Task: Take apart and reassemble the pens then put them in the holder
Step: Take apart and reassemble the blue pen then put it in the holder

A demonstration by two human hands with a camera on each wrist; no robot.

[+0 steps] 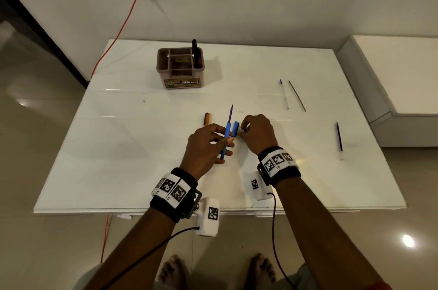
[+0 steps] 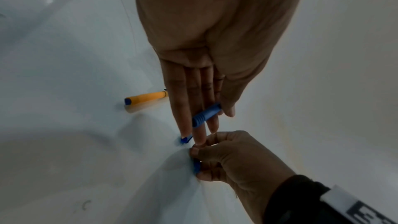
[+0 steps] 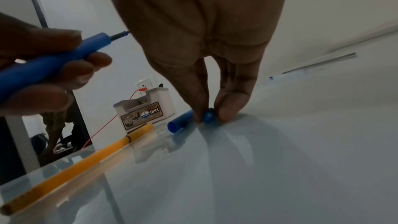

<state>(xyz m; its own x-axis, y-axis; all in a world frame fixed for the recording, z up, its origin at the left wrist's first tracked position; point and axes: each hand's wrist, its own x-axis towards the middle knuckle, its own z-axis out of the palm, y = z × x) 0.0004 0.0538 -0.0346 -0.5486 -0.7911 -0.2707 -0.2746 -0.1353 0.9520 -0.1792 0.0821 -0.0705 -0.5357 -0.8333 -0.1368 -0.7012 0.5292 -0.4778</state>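
Observation:
My left hand (image 1: pixel 221 141) grips a blue pen barrel (image 1: pixel 225 140) with a thin refill (image 1: pixel 230 113) sticking out of its far end, held just above the white table (image 1: pixel 142 159). My right hand (image 1: pixel 243 131) pinches a small blue pen piece (image 3: pixel 207 116) between thumb and fingertip, down on the table surface. A blue cap (image 3: pixel 178 124) lies right beside it. In the left wrist view the barrel (image 2: pixel 205 114) lies across my left fingers. The brown compartmented holder (image 1: pixel 180 66) stands at the back with a black pen (image 1: pixel 194 49) upright in it.
An orange pen (image 1: pixel 206 119) lies left of my hands. To the right lie loose parts: a clear tube with a blue tip (image 1: pixel 284 94), a dark thin refill (image 1: pixel 297 96) and a purple refill (image 1: pixel 339 136). An orange cable (image 1: pixel 118 33) runs to the wall socket.

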